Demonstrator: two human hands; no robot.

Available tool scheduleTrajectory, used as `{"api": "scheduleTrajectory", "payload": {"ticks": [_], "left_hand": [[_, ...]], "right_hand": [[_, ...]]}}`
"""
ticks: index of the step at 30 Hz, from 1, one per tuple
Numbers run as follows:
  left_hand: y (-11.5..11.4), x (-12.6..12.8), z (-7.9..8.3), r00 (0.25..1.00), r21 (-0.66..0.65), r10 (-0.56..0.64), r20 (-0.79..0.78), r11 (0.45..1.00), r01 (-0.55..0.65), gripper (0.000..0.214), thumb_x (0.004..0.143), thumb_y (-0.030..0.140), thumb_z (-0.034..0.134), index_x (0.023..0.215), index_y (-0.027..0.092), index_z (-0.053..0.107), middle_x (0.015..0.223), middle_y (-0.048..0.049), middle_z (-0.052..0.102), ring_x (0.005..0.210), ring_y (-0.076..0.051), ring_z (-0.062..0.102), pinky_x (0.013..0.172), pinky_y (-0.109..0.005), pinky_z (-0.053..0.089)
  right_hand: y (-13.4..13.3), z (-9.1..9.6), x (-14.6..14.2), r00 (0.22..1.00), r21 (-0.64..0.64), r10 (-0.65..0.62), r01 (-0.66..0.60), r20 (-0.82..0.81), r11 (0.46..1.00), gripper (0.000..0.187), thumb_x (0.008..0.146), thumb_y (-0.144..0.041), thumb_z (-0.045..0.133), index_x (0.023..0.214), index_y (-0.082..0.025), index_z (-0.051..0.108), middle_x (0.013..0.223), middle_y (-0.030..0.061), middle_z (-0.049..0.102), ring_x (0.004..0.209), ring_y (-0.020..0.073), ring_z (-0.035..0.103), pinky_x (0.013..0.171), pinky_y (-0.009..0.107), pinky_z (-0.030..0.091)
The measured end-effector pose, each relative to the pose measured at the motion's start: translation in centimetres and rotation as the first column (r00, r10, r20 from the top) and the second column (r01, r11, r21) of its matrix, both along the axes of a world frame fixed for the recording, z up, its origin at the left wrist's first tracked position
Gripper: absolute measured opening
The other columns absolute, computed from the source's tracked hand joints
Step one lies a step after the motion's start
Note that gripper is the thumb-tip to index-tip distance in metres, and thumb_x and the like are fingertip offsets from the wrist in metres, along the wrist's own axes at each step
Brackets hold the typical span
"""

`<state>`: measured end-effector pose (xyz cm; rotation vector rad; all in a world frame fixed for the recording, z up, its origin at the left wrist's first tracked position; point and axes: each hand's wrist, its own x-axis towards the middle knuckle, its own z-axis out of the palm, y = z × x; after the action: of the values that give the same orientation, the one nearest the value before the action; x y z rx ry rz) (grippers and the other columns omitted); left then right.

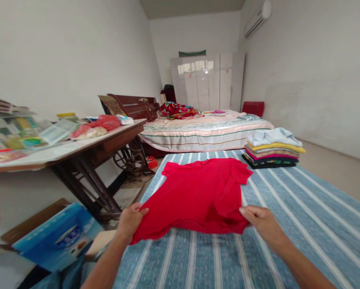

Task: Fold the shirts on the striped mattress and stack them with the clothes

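Note:
A red T-shirt [195,192] lies spread on a blue-and-white striped bed cover [204,257], its sleeves at the far end and its hem toward me. My left hand [132,220] pinches the near left corner of the hem. At the near right corner, my right hand [259,220] grips the cloth between thumb and fingers. The right side of the shirt is wrinkled and partly folded over, and the near edge looks slightly raised between my hands.
Folded clothes [272,150] are stacked at the bed's far right. On the left stands a sewing-machine table [56,150] covered with bags and boxes, and a blue carton [59,237] below. Another bed [204,132], a wardrobe [210,80] and a red chair [253,108] are farther back.

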<state>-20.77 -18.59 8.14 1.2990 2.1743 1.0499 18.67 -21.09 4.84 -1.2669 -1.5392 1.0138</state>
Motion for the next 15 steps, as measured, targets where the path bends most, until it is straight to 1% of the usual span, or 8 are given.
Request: {"api": "scheduleTrajectory", "payload": {"ticks": [2, 3, 6, 8, 9, 11, 13, 15], "left_hand": [[-1.5, -0.1, -0.3, 0.962, -0.063, -0.025, 0.273, 0.997, 0.044, 0.004, 0.069, 0.027, 0.054, 0.069, 0.023, 0.055, 0.058, 0.0008, 0.067, 0.057, -0.022, 0.067, 0.053, -0.031, 0.051], [-2.2, 0.0, -0.6, 0.933, -0.111, -0.024, 0.360, 0.991, 0.069, 0.004, 0.070, 0.026, 0.053, 0.068, 0.023, 0.054, 0.058, 0.0011, 0.067, 0.057, -0.022, 0.067, 0.054, -0.031, 0.052], [-3.6, 0.2, -1.7, 0.923, -0.188, 0.003, 0.385, 0.979, 0.075, 0.008, 0.073, 0.028, 0.052, 0.066, 0.024, 0.051, 0.056, 0.0018, 0.066, 0.054, -0.021, 0.066, 0.052, -0.030, 0.052], [-4.0, 0.4, -2.0, 0.941, -0.192, 0.020, 0.338, 0.980, 0.048, 0.010, 0.075, 0.031, 0.053, 0.068, 0.023, 0.052, 0.055, 0.0019, 0.066, 0.053, -0.021, 0.066, 0.049, -0.029, 0.051], [-4.0, 0.5, -1.9, 0.945, -0.198, 0.031, 0.324, 0.980, 0.036, 0.011, 0.075, 0.032, 0.054, 0.070, 0.023, 0.053, 0.054, 0.0017, 0.066, 0.053, -0.021, 0.066, 0.048, -0.028, 0.050], [-4.2, 0.8, -1.6, 0.945, -0.220, 0.066, 0.319, 0.975, 0.006, 0.010, 0.072, 0.030, 0.059, 0.073, 0.022, 0.055, 0.054, 0.0012, 0.066, 0.054, -0.021, 0.066, 0.047, -0.027, 0.050], [-4.5, 1.0, -1.3, 0.931, -0.236, 0.082, 0.355, 0.972, 0.004, 0.011, 0.070, 0.027, 0.064, 0.076, 0.021, 0.057, 0.056, 0.0005, 0.067, 0.056, -0.021, 0.067, 0.049, -0.026, 0.051], [-5.0, 1.3, -1.1, 0.903, -0.237, 0.073, 0.424, 0.971, 0.033, 0.014, 0.069, 0.026, 0.066, 0.079, 0.020, 0.058, 0.059, 0.0000, 0.069, 0.058, -0.022, 0.068, 0.051, -0.027, 0.053]], "right_hand": [[-0.5, -0.5, 1.9, 0.999, -0.043, -0.025, 0.023, -0.040, 0.999, 0.037, 0.078, -0.054, 0.051, 0.057, -0.024, 0.060, 0.053, -0.0007, 0.052, 0.054, 0.0191, 0.050, 0.054, 0.031, 0.041], [-0.9, -1.0, 2.4, 0.998, -0.056, -0.044, 0.041, -0.041, 0.998, 0.037, 0.076, -0.055, 0.052, 0.054, -0.025, 0.058, 0.052, -0.0008, 0.050, 0.052, 0.0191, 0.049, 0.052, 0.032, 0.040], [-1.9, -2.8, 2.6, 0.995, -0.095, -0.084, 0.078, -0.055, 0.992, 0.036, 0.077, -0.054, 0.050, 0.056, -0.025, 0.057, 0.049, -0.0018, 0.047, 0.048, 0.0176, 0.047, 0.049, 0.031, 0.038], [-2.3, -3.5, 2.0, 0.997, -0.119, -0.077, 0.073, -0.029, 0.990, 0.030, 0.077, -0.051, 0.050, 0.076, -0.024, 0.063, 0.054, -0.0022, 0.053, 0.051, 0.0169, 0.050, 0.051, 0.029, 0.039], [-2.3, -3.6, 1.7, 0.998, -0.123, -0.066, 0.068, 0.021, 0.990, 0.033, 0.076, -0.048, 0.051, 0.091, -0.021, 0.063, 0.059, -0.0018, 0.056, 0.053, 0.0169, 0.052, 0.053, 0.029, 0.041], [-2.5, -3.3, 0.8, 0.982, -0.104, -0.048, 0.068, 0.183, 0.992, 0.050, 0.073, -0.042, 0.054, 0.117, -0.017, 0.056, 0.074, 0.0013, 0.064, 0.061, 0.0176, 0.057, 0.059, 0.030, 0.044], [-2.7, -2.7, -0.2, 0.929, -0.047, -0.033, 0.054, 0.368, 0.997, 0.063, 0.069, -0.036, 0.058, 0.128, -0.016, 0.049, 0.098, 0.0074, 0.066, 0.078, 0.0205, 0.061, 0.073, 0.032, 0.046], [-3.0, -2.1, -1.2, 0.860, 0.010, -0.019, 0.016, 0.510, 1.000, 0.067, 0.064, -0.028, 0.060, 0.129, -0.016, 0.049, 0.117, 0.0120, 0.061, 0.096, 0.0253, 0.060, 0.084, 0.035, 0.044]]}}
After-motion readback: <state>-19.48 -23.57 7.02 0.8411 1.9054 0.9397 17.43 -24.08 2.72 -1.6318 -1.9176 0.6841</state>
